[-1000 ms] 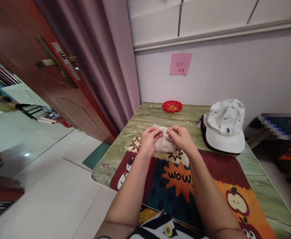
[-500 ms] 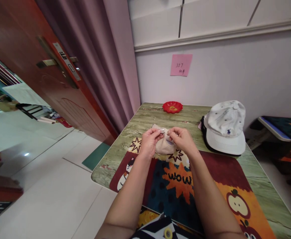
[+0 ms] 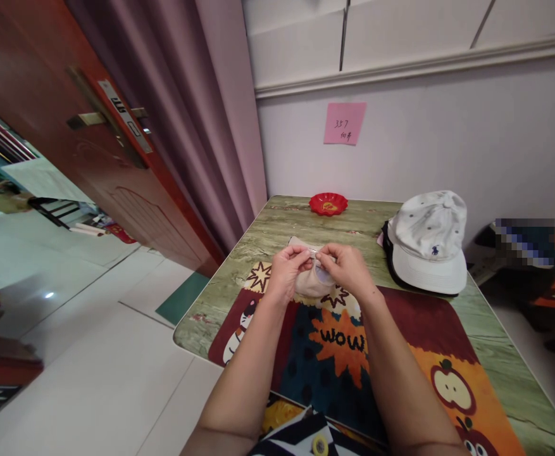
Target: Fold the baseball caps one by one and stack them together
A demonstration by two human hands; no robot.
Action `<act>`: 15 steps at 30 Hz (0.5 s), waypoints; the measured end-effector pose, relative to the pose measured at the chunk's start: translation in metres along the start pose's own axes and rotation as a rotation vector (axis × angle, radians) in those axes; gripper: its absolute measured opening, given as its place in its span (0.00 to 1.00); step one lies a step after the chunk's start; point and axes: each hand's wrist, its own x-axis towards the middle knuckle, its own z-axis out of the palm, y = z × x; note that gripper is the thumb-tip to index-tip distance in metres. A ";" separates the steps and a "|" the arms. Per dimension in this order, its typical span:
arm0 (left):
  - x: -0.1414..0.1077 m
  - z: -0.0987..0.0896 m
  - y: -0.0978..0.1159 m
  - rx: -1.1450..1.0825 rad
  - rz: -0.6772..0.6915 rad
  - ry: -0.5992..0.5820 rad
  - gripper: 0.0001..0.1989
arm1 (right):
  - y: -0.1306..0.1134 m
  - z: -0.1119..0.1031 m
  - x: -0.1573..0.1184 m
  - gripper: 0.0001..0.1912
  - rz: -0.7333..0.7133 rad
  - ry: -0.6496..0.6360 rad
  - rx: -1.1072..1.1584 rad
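Observation:
A beige fabric cap rests on the patterned mat with its opening toward me. Above its near side, both hands meet at a small shiny buckle. My left hand pinches the buckle between thumb and forefinger. My right hand is closed too, its thumb and forefinger pressed on the cap's strap close beside the buckle. The fingers cover most of the strap and buckle, so how they are joined is hidden. Part of the cap lies behind the hands.
White caps with a dark one beneath stand stacked at the right. A red scalloped dish lies at the back of the table. The colourful mat covers the near part. A pink note hangs on the wall; a wooden door is at left.
My right fingers have moved left, closing the gap to my left fingertips at the buckle. The cap stays about where it was.

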 end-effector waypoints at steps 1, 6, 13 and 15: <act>0.000 -0.001 0.000 0.010 -0.013 -0.004 0.14 | 0.000 0.000 0.000 0.12 -0.002 0.006 0.005; 0.001 -0.006 0.004 0.017 -0.028 0.008 0.12 | 0.009 -0.006 -0.001 0.11 0.056 -0.023 0.139; 0.000 -0.011 0.002 -0.044 -0.097 -0.116 0.11 | 0.017 -0.010 0.000 0.10 0.053 -0.038 0.238; 0.001 -0.012 0.002 -0.050 -0.119 -0.140 0.11 | 0.019 -0.009 0.001 0.10 0.057 -0.058 0.274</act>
